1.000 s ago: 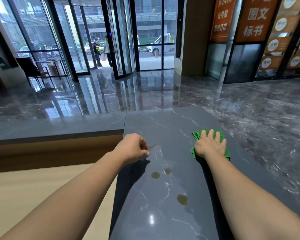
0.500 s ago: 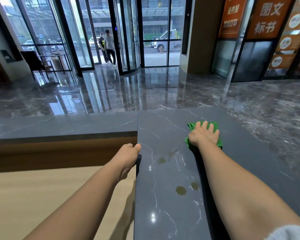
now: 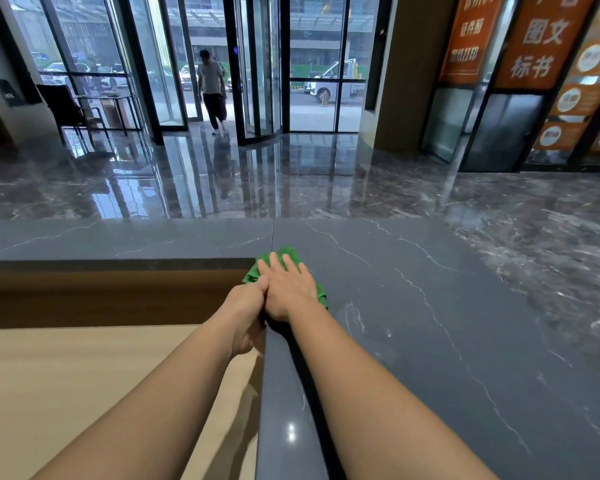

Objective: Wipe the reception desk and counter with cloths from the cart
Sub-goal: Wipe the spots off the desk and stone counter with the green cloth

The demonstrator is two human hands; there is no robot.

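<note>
Two bare forearms reach forward over a dark grey stone bench [image 3: 413,341], with a pale lower surface [image 3: 84,375] to its left. The left hand [image 3: 245,313] sits at the bench's left edge with its fingers curled down out of sight and its thumb up against the right hand. Whether it grips the edge or anything else cannot be told. The right hand [image 3: 288,289] lies flat, fingers straight and spread, pressing a green cloth [image 3: 284,252] onto the bench at the inner corner, where a second run of stone goes off to the left. Beyond lies a glossy dark marble floor [image 3: 291,181]. Farther off are a dark chair [image 3: 63,105], a person [image 3: 211,88] in the glass doorway, orange signs [image 3: 541,39] on the right and a white truck [image 3: 336,81] outside.
</note>
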